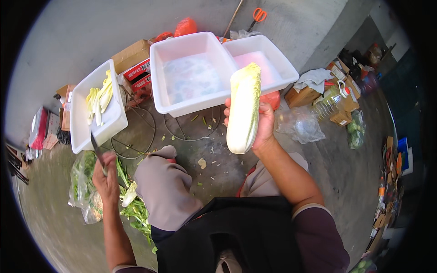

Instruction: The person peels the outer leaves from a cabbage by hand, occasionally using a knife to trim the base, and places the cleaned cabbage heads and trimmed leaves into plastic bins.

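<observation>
My right hand (266,124) holds a long napa cabbage (244,111) upright, its pale stem end toward me and its yellow leafy end away. My left hand (106,174) grips a knife (96,146) by the handle, blade pointing away from me, near the close edge of a white plastic tub (76,119). Several loose yellow-white cabbage leaves (99,97) lie in that tub. Beyond the cabbage stand a large white tub (191,109) and another white tub (283,76), partly overlapping; a pinkish patch shows through the second one's bottom.
Leafy greens in a clear plastic bag (82,184) and loose green trimmings (136,211) lie on the floor at the left. Wire rings (150,136) stand below the tubs. Cardboard boxes (297,97), a large clear bottle (329,102) and plastic bags are at the right. Orange-handled scissors (259,15) hang by the wall.
</observation>
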{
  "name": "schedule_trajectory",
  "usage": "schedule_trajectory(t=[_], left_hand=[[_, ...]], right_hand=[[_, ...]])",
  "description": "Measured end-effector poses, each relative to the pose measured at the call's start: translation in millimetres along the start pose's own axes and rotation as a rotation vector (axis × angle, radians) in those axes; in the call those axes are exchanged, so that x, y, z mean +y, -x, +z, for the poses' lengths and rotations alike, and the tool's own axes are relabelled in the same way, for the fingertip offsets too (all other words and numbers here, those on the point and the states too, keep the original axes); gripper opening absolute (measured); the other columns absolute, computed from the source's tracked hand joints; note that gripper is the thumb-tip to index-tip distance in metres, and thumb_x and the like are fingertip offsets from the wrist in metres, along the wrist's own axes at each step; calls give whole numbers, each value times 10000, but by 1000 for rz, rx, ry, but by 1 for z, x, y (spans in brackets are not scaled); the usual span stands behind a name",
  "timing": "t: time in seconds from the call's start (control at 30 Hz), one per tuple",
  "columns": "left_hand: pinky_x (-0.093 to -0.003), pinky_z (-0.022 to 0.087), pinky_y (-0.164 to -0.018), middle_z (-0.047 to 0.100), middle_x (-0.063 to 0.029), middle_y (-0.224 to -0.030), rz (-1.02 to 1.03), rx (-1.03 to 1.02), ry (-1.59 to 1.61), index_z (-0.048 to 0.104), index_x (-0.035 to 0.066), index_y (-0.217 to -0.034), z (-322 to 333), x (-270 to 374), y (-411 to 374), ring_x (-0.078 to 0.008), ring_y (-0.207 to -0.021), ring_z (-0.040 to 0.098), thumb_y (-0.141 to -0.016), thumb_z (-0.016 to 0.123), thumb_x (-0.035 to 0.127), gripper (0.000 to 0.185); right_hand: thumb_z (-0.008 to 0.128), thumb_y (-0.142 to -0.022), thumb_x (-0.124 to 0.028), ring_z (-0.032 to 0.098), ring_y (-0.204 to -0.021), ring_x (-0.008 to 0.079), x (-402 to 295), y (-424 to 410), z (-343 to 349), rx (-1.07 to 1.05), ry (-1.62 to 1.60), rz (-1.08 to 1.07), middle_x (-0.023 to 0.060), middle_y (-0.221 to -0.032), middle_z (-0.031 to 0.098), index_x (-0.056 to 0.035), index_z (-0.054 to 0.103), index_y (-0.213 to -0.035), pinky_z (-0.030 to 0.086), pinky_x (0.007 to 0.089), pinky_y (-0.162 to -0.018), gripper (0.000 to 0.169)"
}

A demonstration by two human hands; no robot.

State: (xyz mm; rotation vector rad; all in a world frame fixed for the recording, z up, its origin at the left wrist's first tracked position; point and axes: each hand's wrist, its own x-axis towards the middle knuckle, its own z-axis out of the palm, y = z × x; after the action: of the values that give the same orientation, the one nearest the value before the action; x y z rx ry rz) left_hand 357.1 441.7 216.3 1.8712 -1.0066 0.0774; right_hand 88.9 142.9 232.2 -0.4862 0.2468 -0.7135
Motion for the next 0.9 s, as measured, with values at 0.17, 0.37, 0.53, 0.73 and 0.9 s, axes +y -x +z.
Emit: schedule_trajectory(t=[0.17, 0.37, 0.53, 0.73, 0.9], left_hand=[[-293, 488, -758, 649, -125, -972, -71, -556, 723, 641, -44, -901, 67, 118, -41, -185, -829, 626, -890, 507, 115, 208], [-229, 443, -565, 649, -80, -938, -54, -694, 679, 633, -4, -1045, 152, 148, -27, -105, -608, 553, -883, 567, 117, 212], [-206, 419, -607, 622, -24, -1047, -389, -757, 940, 568, 25, -1195, 185, 176, -17, -47, -698, 514, -853, 644, 169, 379], [-276, 405, -911, 548, -56, -1184, -268, -638, 1065, 402, -4, -1329, 219, 171, 0, -120, -1064, 505, -692, 789, 206, 775], [-215, 459, -593, 613, -141, -1014, -664, -866, 1437, 469, -5, -1217, 206, 146, -16, -93, -620, 547, -704, 737, 323, 664]], right_hand=[[455, -759, -449, 520, -818, 257, -10, 5, 0, -108, -127, 13, 165, -1060, 548, 43, 502, -1148, 457, 358, -720, 629], [352, -816, -376, 595, -816, 284, -23, 10, 3, -88, -181, -37, 181, -1036, 595, -8, 477, -1237, 521, 413, -700, 573], [353, -819, -352, 606, -888, 238, -37, 10, -14, -251, 8, -65, 151, -1028, 595, 4, 484, -1208, 510, 375, -790, 544], [479, -821, -368, 560, -1045, 241, -19, 13, -2, 66, 208, -392, 138, -1109, 565, -5, 423, -1273, 464, 368, -913, 583], [581, -833, -85, 523, -1070, 191, -39, 15, -23, 119, 302, -409, 104, -1132, 554, -38, 465, -1206, 433, 345, -928, 394]])
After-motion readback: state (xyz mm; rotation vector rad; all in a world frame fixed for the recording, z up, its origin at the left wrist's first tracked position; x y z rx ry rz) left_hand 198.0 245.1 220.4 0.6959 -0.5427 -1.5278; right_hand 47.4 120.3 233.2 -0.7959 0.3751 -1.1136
